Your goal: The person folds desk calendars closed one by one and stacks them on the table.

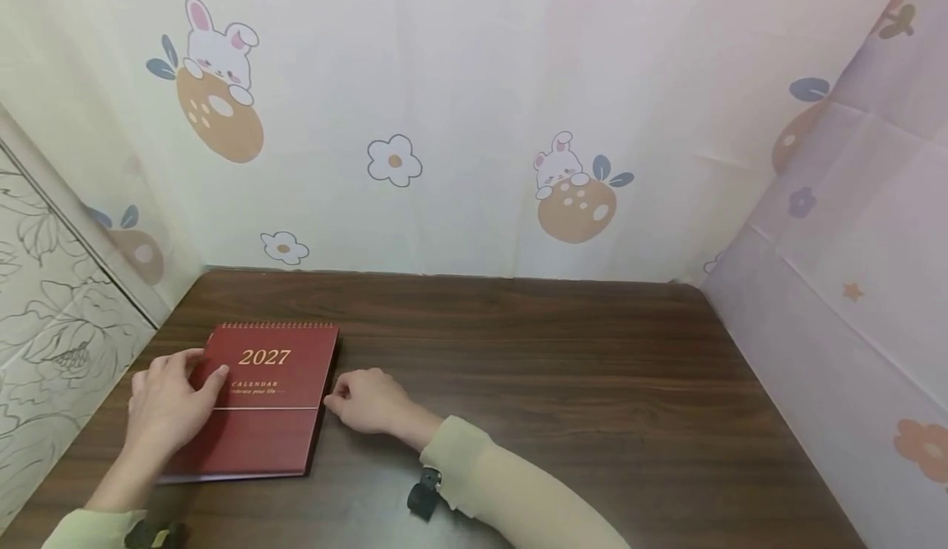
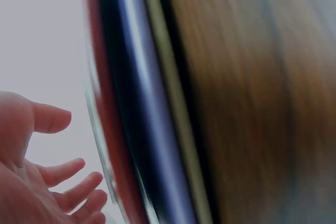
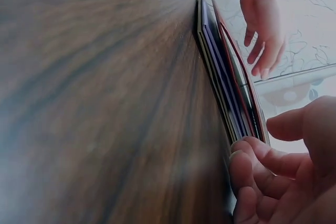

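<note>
A red desk calendar [image 1: 267,442] marked 2027 lies at the table's left side, its spiral binding at the far edge. Beneath it, the wrist views show a purple layer [image 3: 220,72] and a yellowish layer [image 2: 170,72], stacked flat. My left hand [image 1: 166,401] hovers over the calendar's left edge, fingers spread and thumb apart; the right wrist view shows a gap below it. At the right edge is my right hand [image 1: 370,401], fingers loosely bent. Its fingertips [image 3: 247,142] appear to touch the stack's side, with the thumb near the top cover.
The brown wooden table [image 1: 563,368] extends to the right of the stack. Behind it hangs a pale curtain [image 1: 467,211] printed with rabbits and fruit. A flower-patterned panel [image 1: 52,335] borders the left side, and another curtain [image 1: 852,351] the right.
</note>
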Demonstrator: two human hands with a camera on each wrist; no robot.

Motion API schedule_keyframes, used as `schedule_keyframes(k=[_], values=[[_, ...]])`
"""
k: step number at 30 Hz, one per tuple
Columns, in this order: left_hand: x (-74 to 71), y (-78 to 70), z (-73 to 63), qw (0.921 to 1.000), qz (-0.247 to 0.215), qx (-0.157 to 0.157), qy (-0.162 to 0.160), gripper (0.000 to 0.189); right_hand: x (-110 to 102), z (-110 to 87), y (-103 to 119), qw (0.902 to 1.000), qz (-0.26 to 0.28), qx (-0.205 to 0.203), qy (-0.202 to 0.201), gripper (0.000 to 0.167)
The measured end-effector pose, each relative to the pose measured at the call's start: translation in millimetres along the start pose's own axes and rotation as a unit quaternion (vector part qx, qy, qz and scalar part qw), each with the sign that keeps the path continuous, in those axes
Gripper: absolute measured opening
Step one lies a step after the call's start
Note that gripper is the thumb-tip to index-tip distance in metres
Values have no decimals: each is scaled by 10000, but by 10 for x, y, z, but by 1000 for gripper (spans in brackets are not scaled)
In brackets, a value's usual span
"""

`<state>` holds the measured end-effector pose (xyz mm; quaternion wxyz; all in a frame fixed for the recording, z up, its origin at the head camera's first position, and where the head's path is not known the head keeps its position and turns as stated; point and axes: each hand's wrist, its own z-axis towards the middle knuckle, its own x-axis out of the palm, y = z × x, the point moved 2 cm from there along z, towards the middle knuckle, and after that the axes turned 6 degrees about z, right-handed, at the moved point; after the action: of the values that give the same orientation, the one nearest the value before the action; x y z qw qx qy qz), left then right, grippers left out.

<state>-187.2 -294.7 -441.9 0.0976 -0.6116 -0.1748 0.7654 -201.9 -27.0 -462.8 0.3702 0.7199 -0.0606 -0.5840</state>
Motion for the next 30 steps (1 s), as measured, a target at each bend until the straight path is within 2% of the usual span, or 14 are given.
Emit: schedule_keyframes(k=[4,6,11,16,19,25,30], values=[[-39,-210,-22,9979,-230,380,-467,35,-86,-76,-94,9996,150,-195,-158,15],[-56,-342,-30,9962,-336,538,-595,25,-162,-123,-147,9990,309,-229,-239,13],[-40,-695,-79,9935,-539,872,-490,15,-391,-232,-275,9959,653,-249,-583,9],[62,-1053,-142,9903,-542,1273,-142,11,-584,-357,-389,9931,475,-249,-1040,7],[161,-1291,-167,9863,-452,1585,73,13,-683,-455,-481,9910,315,-159,-1293,6],[344,-1714,-170,9758,-119,2180,-66,29,-872,-640,-667,9872,-138,59,-1589,23],[507,-1999,-178,9711,161,2377,116,50,-1019,-781,-798,9820,-448,184,-1826,38]])
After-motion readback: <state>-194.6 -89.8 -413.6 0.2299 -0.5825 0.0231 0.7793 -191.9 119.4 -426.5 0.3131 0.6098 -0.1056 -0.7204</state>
